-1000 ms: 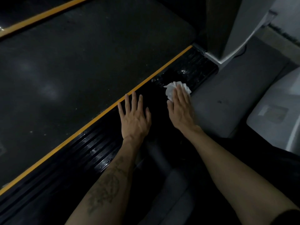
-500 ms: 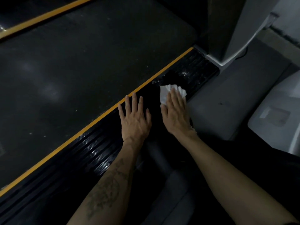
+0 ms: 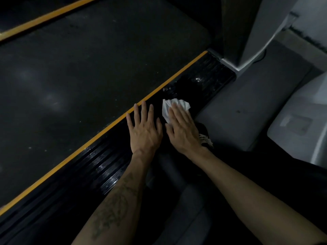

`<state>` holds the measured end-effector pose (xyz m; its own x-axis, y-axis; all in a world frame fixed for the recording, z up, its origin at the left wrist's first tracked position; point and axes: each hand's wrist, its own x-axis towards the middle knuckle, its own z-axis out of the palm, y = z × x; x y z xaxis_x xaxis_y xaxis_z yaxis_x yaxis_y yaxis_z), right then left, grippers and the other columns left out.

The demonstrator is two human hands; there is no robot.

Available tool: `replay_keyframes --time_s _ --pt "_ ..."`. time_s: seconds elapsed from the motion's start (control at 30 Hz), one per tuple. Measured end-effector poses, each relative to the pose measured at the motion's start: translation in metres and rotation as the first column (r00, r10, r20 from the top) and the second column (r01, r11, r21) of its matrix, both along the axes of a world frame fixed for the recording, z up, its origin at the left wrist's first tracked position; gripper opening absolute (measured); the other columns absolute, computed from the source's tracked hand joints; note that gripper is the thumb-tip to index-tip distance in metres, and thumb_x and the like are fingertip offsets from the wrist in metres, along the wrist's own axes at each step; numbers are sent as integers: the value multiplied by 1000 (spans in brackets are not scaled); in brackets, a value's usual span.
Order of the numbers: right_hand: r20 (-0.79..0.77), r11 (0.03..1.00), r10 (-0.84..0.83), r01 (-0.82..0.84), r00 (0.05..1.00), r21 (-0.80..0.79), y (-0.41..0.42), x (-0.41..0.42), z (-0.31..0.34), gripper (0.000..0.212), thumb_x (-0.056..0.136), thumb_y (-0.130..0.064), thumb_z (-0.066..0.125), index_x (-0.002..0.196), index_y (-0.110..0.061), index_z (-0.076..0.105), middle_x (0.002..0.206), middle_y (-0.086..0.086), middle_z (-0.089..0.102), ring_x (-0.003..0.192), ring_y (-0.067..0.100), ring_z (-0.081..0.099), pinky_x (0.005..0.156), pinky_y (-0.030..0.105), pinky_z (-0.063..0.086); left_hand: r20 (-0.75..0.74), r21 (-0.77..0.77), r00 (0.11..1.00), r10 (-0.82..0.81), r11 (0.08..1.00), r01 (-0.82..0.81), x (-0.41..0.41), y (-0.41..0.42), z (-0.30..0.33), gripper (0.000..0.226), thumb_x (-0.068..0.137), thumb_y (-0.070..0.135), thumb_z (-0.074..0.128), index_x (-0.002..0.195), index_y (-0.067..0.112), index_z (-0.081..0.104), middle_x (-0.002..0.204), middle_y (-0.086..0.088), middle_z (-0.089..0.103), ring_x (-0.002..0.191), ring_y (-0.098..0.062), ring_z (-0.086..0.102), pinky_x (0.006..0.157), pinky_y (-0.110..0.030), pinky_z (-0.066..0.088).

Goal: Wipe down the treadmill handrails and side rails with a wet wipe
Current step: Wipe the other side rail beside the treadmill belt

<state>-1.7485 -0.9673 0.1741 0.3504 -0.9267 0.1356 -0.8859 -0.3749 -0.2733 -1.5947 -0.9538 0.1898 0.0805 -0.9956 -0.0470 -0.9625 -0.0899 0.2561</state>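
Observation:
A black ribbed side rail (image 3: 99, 167) of the treadmill runs diagonally from lower left to upper right, edged by a yellow stripe (image 3: 169, 78). A crumpled white wet wipe (image 3: 170, 105) lies on the rail. My right hand (image 3: 182, 129) presses flat on the wipe with straight fingers, covering its near part. My left hand (image 3: 144, 129) rests flat on the rail just left of it, fingers spread, holding nothing. The rail beyond the wipe shows wet streaks (image 3: 200, 79).
The dark treadmill belt (image 3: 79, 73) fills the left. A grey upright post (image 3: 247, 29) with a white base stands at the rail's far end. Grey floor (image 3: 247, 106) lies right of the rail, a pale grey machine cover (image 3: 300, 124) at far right. A shoe (image 3: 205, 138) shows under my right wrist.
My right hand has slid the wipe back along the rail toward me and closer to my left hand. The left hand has stayed in place.

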Motion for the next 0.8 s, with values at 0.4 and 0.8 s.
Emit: replay_keyframes --time_s 0.4,0.8 --pt "-55 997 63 -59 997 58 -11 -4 13 67 102 -40 26 158 -3 29 167 16 22 156 29 18 127 46 16 -11 -27 1000 6 1000 -6 -1 0 -2 59 110 44 21 163 20 19 172 -4 2 158 -26 -10 127 -54 -4" --pt "-127 981 156 -139 980 135 -34 -16 21 75 98 -48 21 161 -7 21 170 11 11 158 24 7 128 41 4 0 -28 1000 0 1000 0 0 -2 -1 67 104 49 8 163 20 20 172 -5 3 158 -26 -9 127 -54 -3"
